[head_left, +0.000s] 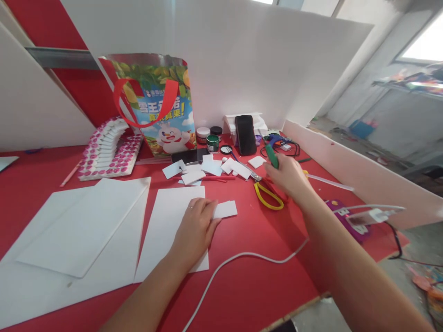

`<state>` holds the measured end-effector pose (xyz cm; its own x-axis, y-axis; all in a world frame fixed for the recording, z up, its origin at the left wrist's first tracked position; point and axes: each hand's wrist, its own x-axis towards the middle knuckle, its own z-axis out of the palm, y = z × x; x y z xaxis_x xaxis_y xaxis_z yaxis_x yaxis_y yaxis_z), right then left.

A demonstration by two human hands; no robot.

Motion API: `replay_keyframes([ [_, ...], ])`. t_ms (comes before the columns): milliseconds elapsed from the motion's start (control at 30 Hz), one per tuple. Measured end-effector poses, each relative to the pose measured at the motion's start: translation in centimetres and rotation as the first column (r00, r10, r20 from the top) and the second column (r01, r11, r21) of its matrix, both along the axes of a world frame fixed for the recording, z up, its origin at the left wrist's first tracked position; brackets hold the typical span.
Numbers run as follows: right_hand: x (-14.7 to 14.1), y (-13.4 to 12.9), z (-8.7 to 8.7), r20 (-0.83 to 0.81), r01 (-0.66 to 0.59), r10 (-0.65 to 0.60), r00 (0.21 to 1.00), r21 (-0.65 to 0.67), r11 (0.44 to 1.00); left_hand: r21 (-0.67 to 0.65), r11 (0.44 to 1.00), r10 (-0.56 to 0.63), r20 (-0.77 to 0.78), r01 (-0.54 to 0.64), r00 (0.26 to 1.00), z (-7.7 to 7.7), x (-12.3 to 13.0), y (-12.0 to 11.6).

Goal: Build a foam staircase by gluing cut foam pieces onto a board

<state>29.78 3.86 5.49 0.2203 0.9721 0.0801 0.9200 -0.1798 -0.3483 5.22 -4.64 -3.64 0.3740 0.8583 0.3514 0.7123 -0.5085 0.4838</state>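
My left hand [197,226] is closed on a small white card [225,210], which sticks out to the right of its fingertips. Under that hand lies a white sheet [166,216] on the red table. My right hand [287,173] is raised at the right, its fingers wrapped round a green-handled tool [272,156]; the tool's tip cannot be made out. Scissors with yellow handles [269,196] rest just left of and below my right hand. Several small white pieces [193,177] lie scattered beyond my left hand.
Large white boards [79,226] cover the left side. Behind stand a printed bag [166,110], paint jars [212,143] and a black phone [245,134]. A white cable [242,254] crosses the front. A purple case [349,221] and a low white wall [356,177] are at the right.
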Motion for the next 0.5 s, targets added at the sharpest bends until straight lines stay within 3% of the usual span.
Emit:
replay_keyframes([
  [167, -0.1, -6.9, -1.6, -0.017, -0.210, 0.210, 0.978, -0.125, 0.970, -0.008, 0.999, 0.048, 0.011, -0.048, 0.999, 0.0, 0.2, 0.0],
  [233, -0.5, -8.7, -2.3, 0.017, -0.223, 0.228, 0.973, -0.151, 0.963, -0.017, 0.998, 0.064, 0.023, -0.063, 0.998, 0.1, 0.2, 0.1],
  [367, -1.9, -10.5, -2.9, 0.115, -0.195, 0.230, 0.967, -0.253, 0.948, -0.024, 0.996, 0.082, 0.047, -0.080, 0.996, 0.1, 0.3, 0.1],
  [500, -2.9, -10.5, -2.9, 0.239, -0.154, 0.238, 0.941, -0.324, 0.933, -0.005, 0.996, 0.086, 0.047, -0.085, 0.995, 0.1, 0.3, 0.0],
])
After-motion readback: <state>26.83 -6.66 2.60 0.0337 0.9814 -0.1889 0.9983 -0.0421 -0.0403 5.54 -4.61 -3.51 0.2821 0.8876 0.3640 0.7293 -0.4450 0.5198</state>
